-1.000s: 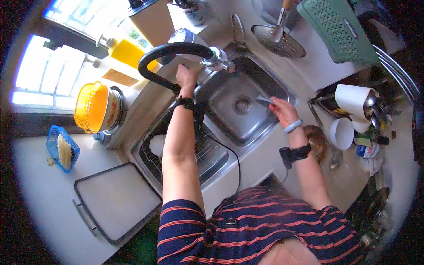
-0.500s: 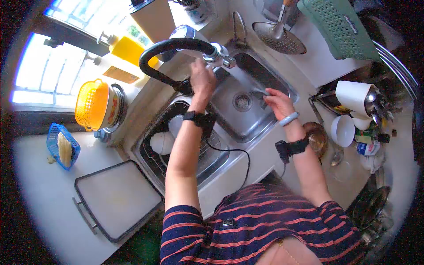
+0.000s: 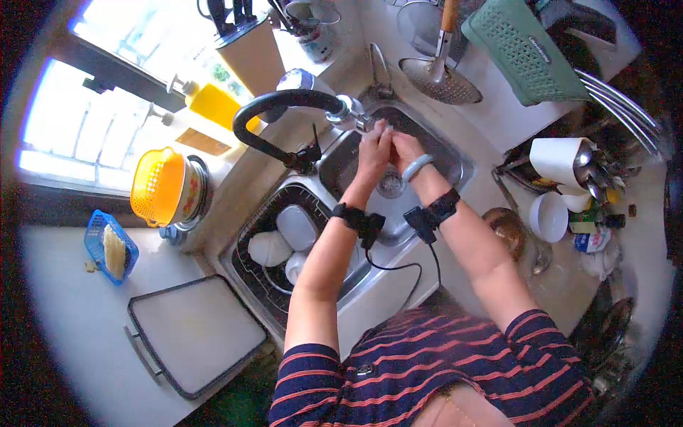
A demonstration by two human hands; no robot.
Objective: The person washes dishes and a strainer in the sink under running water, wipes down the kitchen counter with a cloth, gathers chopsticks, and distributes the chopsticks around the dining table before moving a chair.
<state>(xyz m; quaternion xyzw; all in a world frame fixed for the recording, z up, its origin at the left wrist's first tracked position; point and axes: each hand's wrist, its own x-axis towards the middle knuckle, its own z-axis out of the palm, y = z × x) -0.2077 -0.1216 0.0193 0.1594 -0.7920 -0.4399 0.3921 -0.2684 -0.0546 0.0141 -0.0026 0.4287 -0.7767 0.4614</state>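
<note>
**Touching each other at the faucet outlet: both hands.**

Left hand (image 3: pixel 374 148) and right hand (image 3: pixel 407 148) together, right at the outlet end of the faucet (image 3: pixel 346 112), over the sink basin (image 3: pixel 442 151). Fingers overlap; can't tell whether anything is clamped between them. Pale bracelet (image 3: pixel 417 166) on right wrist. Black strapped devices on both forearms, cables hanging.

Drain (image 3: pixel 390 185) visible between the wrists, on the near side of the faucet.

Nearer the wearer than the faucet, slightly left: second basin with black wire rack (image 3: pixel 245 274), white dishes (image 3: pixel 269 249) in it. Farther left of faucet: orange colander (image 3: pixel 151 186), blue basket (image 3: pixel 95 231) with a pale fibrous item (image 3: pixel 114 252), and a board (image 3: pixel 196 331) with dark rim, lying flat.

Beyond faucet, to its left: yellow pump bottle (image 3: pixel 213 107), knife block (image 3: pixel 255 58).

Right of faucet, far side: perforated skimmer (image 3: pixel 445 84), green basket (image 3: pixel 523 53). Right of faucet, nearer: white utensil holder (image 3: pixel 556 159), white bowl (image 3: pixel 549 217), metal bowl (image 3: pixel 505 231).
</note>
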